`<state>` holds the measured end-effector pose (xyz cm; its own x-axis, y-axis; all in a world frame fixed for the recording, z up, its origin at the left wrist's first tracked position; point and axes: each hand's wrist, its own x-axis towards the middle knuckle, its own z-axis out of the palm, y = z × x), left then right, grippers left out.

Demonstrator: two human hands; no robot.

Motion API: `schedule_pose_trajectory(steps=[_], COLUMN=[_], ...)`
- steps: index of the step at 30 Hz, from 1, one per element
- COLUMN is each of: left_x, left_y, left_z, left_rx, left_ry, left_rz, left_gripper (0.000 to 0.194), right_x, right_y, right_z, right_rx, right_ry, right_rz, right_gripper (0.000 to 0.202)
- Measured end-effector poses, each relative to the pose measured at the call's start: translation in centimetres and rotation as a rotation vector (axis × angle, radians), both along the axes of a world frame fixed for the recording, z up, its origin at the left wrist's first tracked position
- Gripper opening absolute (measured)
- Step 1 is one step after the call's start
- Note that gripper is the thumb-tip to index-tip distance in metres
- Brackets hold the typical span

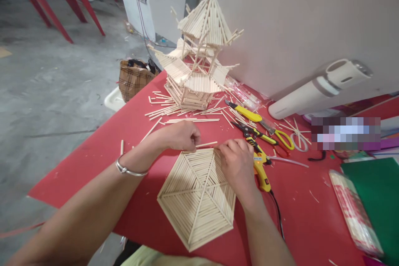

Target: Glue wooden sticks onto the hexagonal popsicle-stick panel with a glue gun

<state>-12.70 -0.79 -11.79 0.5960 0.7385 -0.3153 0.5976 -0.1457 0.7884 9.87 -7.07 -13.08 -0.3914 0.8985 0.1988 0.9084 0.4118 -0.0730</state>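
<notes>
At the stick hexagon (197, 205), the left hand (183, 135) and right hand (237, 165) curl by its far edge; whether their fingers (195, 135) pinch anything is unclear.

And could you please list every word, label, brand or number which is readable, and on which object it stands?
None can be read.
White tumbler: small mark, too small.
Yellow glue gun: label, too small.
Plastic packet: red markings, too blurred.
Pixelated patch: hidden.
</notes>
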Motion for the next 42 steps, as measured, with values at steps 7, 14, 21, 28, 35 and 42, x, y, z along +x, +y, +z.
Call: schedule_pose_trajectory(steps=[7, 14, 21, 28, 35, 42], left_x=[0.0, 0.0, -0.2, -0.3, -0.4, -0.3], left_y=[-0.1, -0.2, 0.0, 0.1, -0.5, -0.5], left_z=[0.3, 0.1, 0.5, 0.6, 1.9, 1.6], left_rx=[-0.008, -0.001, 0.064, 0.303, 0.146, 0.133], left_ry=[-0.001, -0.015, 0.059, 0.197, 0.219, 0.169], left_rz=[0.0, -0.004, 0.096, 0.223, 0.009, -0.03], left_gripper=[0.006, 0.009, 0.009, 0.013, 0.012, 0.017], right_x=[0.0, 0.2, 0.5, 0.4, 0.2, 0.1], right_y=[0.2, 0.1, -0.1, -0.2, -0.4, -0.4], right_z=[-0.1, 0.0, 0.2, 0.5, 0.3, 0.2], right_rx=[0.008, 0.017, 0.009, 0.018, 0.04, 0.034], right_ry=[-0.002, 0.006, -0.025, -0.05, -0.058, -0.067], right_rz=[-0.001, 0.003, -0.006, 0.013, 0.023, 0.016], right_gripper=[0.013, 0.008, 0.022, 0.025, 0.018, 0.012])
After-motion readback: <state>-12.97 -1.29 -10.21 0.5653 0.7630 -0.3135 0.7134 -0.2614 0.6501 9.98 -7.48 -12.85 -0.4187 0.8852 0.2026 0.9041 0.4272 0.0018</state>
